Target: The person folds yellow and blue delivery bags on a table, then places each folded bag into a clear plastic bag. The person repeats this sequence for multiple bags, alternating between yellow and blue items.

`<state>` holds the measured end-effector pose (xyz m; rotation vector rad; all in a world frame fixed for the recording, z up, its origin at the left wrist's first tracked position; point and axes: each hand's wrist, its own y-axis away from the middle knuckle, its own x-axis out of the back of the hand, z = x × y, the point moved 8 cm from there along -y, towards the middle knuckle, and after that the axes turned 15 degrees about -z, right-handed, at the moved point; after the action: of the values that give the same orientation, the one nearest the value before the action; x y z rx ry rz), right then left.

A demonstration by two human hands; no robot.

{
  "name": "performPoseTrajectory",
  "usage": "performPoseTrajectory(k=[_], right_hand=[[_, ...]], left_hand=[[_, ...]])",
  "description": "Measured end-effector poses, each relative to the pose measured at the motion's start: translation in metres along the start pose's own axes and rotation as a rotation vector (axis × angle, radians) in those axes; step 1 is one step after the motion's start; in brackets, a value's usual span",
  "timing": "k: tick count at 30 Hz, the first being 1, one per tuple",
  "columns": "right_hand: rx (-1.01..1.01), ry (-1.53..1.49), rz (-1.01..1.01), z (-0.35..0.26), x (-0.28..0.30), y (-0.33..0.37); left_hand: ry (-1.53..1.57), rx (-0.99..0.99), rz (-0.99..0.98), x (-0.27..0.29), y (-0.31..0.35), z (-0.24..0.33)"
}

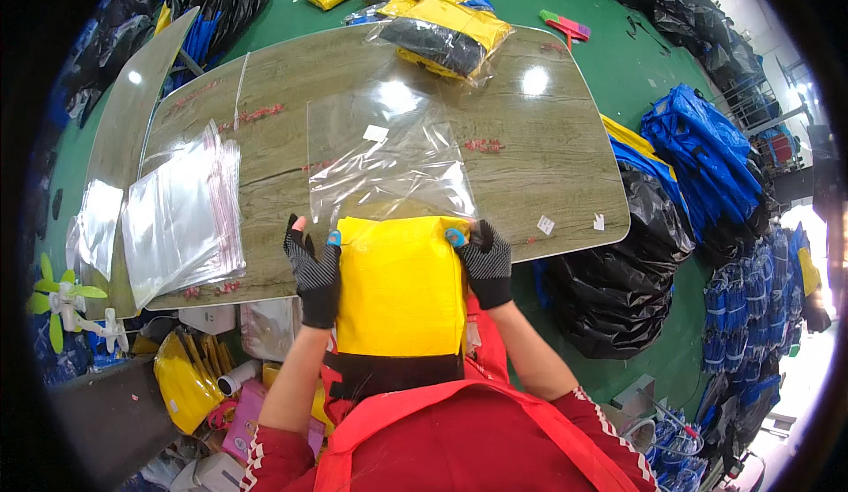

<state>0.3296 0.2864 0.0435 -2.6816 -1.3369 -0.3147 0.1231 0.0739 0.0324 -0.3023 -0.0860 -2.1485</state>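
Observation:
A yellow-and-black folded bundle (pixel 402 293) is held upright against the near table edge, its black part toward my body. My left hand (pixel 316 271), in a dark dotted work glove, grips its far left corner; the thumb with a blue tip presses on it, and one bare fingertip sticks out. At the far right corner my right hand (pixel 486 267), gloved the same way, is closed on it with its blue-tipped thumb on top. Flat on the table beyond lies a clear plastic bag (pixel 389 156) with a small white label. Its near edge meets the bundle, but whether it overlaps is unclear.
A stack of clear bags (pixel 181 218) lies on the wood-look table (pixel 539 121) at left. Packed yellow-and-black bundles (pixel 442 37) sit at the far edge and on the green floor. A small fan (pixel 66 298) stands lower left; black and blue bundles (pixel 618 262) crowd the right.

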Motion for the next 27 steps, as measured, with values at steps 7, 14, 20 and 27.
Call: performPoseTrajectory(k=[7, 14, 20, 27], right_hand=[[-0.076, 0.271, 0.086, -0.005, -0.010, 0.072], [-0.295, 0.472, -0.203, 0.019, 0.035, 0.057], [-0.121, -0.150, -0.378, 0.017, -0.008, 0.051], [-0.675, -0.509, -0.394, 0.049, -0.033, 0.148]], left_hand=[[0.666, 0.453, -0.501, -0.018, 0.024, -0.024], [0.566, 0.490, -0.592, -0.029, 0.035, -0.002], [0.342, 0.226, -0.543, -0.035, 0.061, -0.009], [0.103, 0.519, -0.894, -0.028, 0.149, -0.056]])
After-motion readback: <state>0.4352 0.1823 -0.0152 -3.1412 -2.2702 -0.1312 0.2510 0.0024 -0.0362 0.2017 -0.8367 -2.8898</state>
